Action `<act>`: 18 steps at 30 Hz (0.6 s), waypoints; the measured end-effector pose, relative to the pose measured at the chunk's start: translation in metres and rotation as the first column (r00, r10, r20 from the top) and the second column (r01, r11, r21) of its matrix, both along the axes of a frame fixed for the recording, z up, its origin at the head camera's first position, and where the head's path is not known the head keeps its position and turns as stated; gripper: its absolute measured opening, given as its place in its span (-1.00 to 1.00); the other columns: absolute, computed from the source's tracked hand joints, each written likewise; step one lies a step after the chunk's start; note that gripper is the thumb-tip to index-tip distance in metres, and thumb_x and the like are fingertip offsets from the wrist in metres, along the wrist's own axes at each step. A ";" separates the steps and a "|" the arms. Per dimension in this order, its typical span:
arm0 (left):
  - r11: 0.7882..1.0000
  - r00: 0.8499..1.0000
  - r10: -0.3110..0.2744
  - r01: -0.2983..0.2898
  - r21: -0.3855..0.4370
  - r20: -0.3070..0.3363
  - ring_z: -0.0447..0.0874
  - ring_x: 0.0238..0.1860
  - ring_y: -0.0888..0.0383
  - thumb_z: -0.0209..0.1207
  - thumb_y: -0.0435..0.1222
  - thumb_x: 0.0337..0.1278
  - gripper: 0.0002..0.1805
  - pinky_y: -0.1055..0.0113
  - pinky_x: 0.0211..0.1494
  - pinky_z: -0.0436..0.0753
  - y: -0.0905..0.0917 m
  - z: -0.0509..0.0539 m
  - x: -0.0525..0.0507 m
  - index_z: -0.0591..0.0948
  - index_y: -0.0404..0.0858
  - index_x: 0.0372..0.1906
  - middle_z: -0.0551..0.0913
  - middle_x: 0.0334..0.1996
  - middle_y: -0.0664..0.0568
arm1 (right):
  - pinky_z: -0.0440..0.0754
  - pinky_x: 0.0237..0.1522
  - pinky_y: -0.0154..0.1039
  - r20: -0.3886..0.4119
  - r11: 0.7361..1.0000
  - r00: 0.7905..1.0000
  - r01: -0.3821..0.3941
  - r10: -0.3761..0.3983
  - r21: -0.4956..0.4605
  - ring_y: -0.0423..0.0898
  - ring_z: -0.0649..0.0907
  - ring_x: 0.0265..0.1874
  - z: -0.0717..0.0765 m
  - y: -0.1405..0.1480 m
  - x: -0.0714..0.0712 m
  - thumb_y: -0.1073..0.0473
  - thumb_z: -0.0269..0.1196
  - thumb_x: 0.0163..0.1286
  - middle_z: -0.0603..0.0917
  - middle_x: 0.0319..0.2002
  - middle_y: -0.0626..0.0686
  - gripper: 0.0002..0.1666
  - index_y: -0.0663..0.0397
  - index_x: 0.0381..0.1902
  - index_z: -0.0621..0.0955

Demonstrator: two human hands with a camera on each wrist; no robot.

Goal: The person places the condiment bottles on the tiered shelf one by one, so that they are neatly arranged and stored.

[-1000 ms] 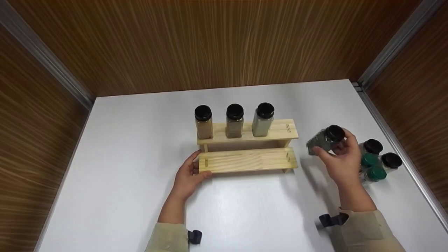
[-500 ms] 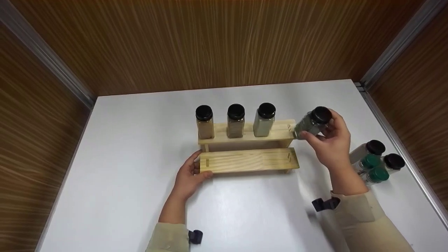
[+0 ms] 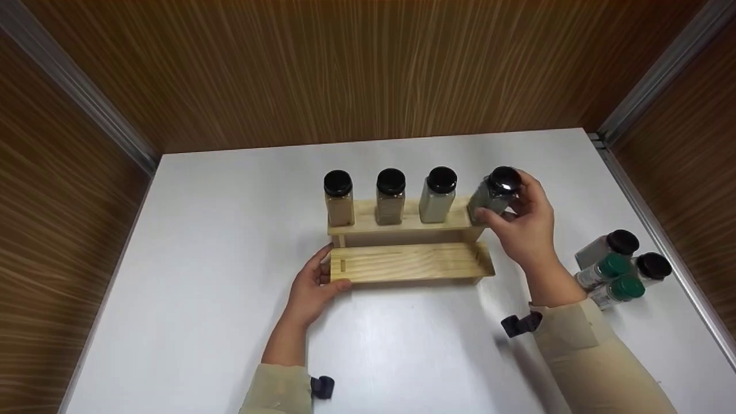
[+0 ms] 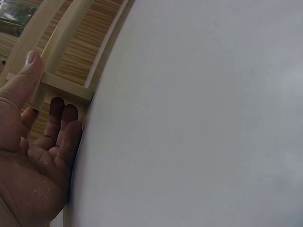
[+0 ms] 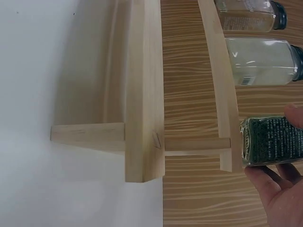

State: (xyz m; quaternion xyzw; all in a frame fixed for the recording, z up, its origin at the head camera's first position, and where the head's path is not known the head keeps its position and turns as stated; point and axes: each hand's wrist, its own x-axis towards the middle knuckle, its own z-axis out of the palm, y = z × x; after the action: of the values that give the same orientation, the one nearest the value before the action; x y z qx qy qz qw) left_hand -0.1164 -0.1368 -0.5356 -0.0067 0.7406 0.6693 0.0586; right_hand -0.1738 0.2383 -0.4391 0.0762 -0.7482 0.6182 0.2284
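A two-step wooden spice rack (image 3: 414,263) stands mid-table. My left hand (image 3: 309,294) grips the left end of its lower step, thumb on the front edge and fingers round the side. Toward the right end of the upper step, my right hand (image 3: 530,233) holds a black-capped spice jar (image 3: 487,198) between thumb and fingers, slightly tilted. Dark green contents fill that jar, and its base meets the step in the right wrist view. Three more black-capped jars stand along the upper step: a tan one (image 3: 340,210), a brownish one (image 3: 390,210) and a pale one (image 3: 435,207).
At the table's right side, two black-capped jars (image 3: 598,250) and two green-capped jars (image 3: 612,291) cluster together. Wood-grain panels (image 3: 368,69) wall the white table (image 3: 201,276) at the back and both sides.
My right hand has carried the dark green jar left and back, from beside the rack onto the upper step's right end, and turned it more upright. My left hand stays at the rack.
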 end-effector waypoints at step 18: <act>1.000 0.999 -0.012 0.011 -0.009 -0.030 0.66 -0.15 0.06 0.56 -0.44 0.06 -0.02 0.31 -0.06 0.63 -0.001 -0.001 -0.001 0.33 -0.36 0.59 0.73 -0.06 -0.21 | 0.68 -0.03 -0.40 0.019 0.994 1.000 0.019 -0.021 0.112 -0.21 0.70 -0.04 -0.003 -0.010 -0.005 0.60 0.52 0.11 0.65 0.10 0.07 -0.13 0.31 0.38 0.48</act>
State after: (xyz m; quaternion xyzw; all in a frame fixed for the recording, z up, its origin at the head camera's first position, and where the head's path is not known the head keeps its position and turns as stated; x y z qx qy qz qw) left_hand -0.1171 -0.1383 -0.5364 0.0074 0.7443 0.6658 0.0513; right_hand -0.1786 0.2282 -0.4416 0.0749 -0.7845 0.5739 0.2226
